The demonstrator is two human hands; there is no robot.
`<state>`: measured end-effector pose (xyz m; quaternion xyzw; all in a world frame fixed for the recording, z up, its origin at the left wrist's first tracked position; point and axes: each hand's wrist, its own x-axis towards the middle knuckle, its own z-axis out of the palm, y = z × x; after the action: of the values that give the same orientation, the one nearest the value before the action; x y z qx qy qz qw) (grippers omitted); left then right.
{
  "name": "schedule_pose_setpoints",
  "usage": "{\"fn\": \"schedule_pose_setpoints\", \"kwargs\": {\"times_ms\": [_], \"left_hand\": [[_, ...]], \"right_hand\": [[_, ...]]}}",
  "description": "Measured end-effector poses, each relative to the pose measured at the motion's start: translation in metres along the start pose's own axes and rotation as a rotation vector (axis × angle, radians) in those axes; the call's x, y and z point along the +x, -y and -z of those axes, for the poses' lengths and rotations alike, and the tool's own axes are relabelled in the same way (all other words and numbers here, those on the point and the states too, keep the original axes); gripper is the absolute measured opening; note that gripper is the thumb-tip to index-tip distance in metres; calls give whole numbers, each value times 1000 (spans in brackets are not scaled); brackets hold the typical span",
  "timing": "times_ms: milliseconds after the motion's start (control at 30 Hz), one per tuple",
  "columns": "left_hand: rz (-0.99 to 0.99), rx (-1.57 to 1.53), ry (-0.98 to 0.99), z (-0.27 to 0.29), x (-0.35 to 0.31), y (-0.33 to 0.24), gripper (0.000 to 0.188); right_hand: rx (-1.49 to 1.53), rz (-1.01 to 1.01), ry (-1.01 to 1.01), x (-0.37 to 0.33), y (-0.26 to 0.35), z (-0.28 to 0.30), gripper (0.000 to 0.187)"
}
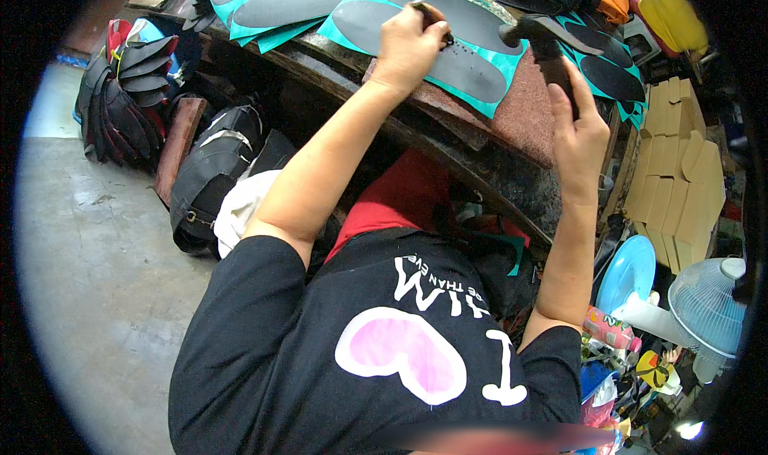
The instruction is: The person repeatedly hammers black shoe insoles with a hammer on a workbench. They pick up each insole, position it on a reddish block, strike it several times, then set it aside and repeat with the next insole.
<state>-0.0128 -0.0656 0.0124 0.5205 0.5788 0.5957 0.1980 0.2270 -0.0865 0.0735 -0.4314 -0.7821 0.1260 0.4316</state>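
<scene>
My left hand (410, 45) is closed round a short dark tool, apparently a punch (429, 12), upright over a dark grey insole shape (478, 67) on a teal sheet (490, 107). Small dark dots lie near its lower end. My right hand (579, 131) grips the dark handle of a hammer (554, 37), its head raised to the right of the punch and apart from it. Under the teal sheet is a reddish-brown rough block (524, 107) on the workbench. My fingers hide part of the punch.
More teal sheets with grey insole shapes (300, 8) lie at the bench's far left, and black ones (612, 75) at the right. Bundled dark sole pieces (132, 95) and a black bag (212, 171) stand left. Cardboard boxes (672, 175) and a fan (708, 303) are right.
</scene>
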Motion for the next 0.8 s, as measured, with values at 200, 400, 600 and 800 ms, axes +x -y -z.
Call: {"fn": "schedule_pose_setpoints", "kwargs": {"times_ms": [200, 400, 600, 800], "left_hand": [[-188, 173, 137, 6, 2, 1, 13], [-525, 559, 137, -10, -9, -11, 18], [10, -460, -139, 10, 5, 1, 8], [-37, -18, -16, 19, 6, 9, 10]], "right_hand": [[292, 9, -157, 4, 27, 34, 39], [22, 112, -26, -3, 23, 0, 40], [-12, -171, 71, -16, -13, 10, 36], [100, -178, 67, -7, -8, 10, 39]]}}
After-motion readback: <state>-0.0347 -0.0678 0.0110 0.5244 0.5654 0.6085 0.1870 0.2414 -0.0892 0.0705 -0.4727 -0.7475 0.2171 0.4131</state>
